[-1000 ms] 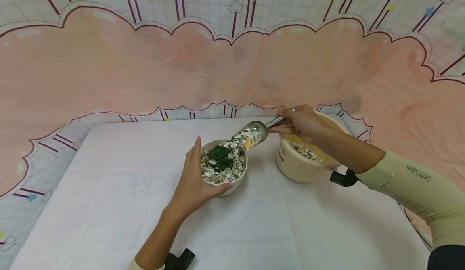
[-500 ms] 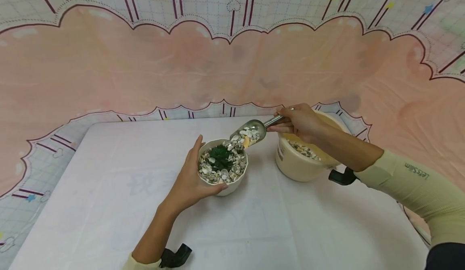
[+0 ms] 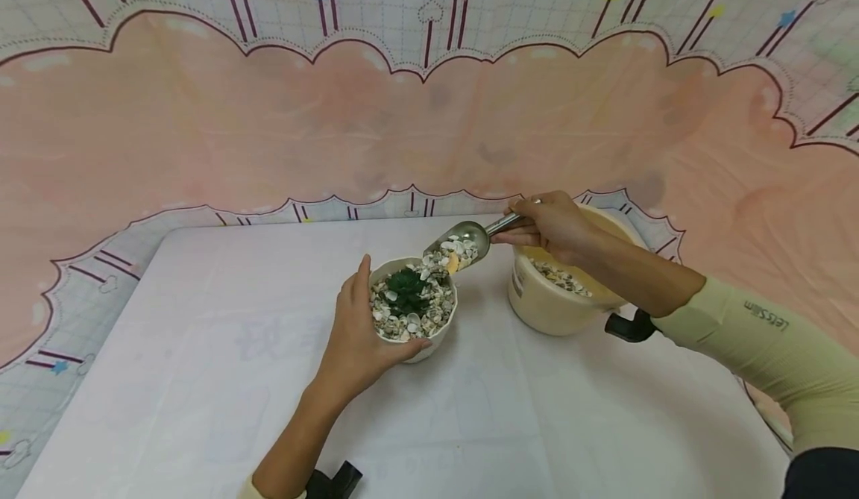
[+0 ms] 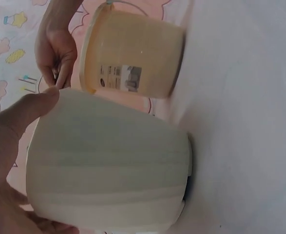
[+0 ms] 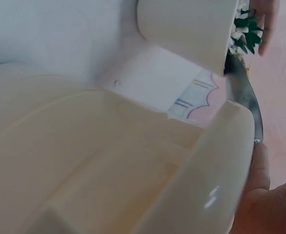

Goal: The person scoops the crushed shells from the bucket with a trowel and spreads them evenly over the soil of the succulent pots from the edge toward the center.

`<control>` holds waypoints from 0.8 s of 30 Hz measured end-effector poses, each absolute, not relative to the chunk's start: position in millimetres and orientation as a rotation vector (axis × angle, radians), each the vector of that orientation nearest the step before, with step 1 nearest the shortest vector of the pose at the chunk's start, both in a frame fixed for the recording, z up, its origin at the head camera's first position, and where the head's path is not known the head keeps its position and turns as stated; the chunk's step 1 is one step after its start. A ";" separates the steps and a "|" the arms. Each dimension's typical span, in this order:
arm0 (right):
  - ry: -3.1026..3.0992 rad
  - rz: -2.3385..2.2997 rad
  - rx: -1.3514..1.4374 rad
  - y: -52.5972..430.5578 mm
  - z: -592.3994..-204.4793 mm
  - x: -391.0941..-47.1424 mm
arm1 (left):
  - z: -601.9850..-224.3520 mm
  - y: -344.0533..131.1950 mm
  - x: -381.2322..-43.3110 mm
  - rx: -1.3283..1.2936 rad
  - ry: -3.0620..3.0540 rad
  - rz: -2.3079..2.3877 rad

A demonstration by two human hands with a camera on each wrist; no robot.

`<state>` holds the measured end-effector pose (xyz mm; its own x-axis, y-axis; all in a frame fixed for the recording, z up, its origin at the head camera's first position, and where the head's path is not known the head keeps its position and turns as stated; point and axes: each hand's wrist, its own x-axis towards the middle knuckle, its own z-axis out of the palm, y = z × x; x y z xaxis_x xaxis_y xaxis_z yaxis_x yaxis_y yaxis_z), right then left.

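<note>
My left hand point(image 3: 356, 339) grips a white plant pot point(image 4: 108, 161), thumb on the near side of its rim and fingers around the left side. Inside the pot, a dark green succulent point(image 3: 406, 292) stands among pale stone or shell chips. My right hand point(image 3: 560, 224) holds the handle of a metal scoop point(image 3: 478, 236). The scoop tilts down to the left, its lip over the pot's right rim. Pale chips and one orange piece point(image 3: 452, 262) lie in it. In the right wrist view, the scoop's tip reaches the pot's edge beside green leaves.
A cream bucket point(image 3: 546, 309) holding more chips point(image 3: 560, 277) stands right of the pot, under my right forearm. Both stand on a white table point(image 3: 221, 380). A patterned peach cloth point(image 3: 335, 133) hangs behind. Each wrist carries a black camera mount point(image 3: 631, 327).
My left hand and the pot shifted slightly left, then back right. The scoop has stayed at the pot's right rim with chips in it.
</note>
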<state>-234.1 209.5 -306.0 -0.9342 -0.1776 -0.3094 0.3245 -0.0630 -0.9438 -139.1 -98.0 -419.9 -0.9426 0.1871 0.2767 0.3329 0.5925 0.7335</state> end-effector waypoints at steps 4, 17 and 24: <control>1.901 -2.055 0.145 210.2 -305.7 -233.5 | -422.6 -105.1 -143.5 -0.537 -2.631 -1.346; 1.931 -2.043 0.151 210.8 -305.0 -232.4 | -422.9 -95.2 -136.4 -0.467 -2.645 -1.365; 1.991 -1.998 0.136 213.0 -301.8 -231.9 | -427.2 -96.4 -140.8 -0.475 -2.621 -1.313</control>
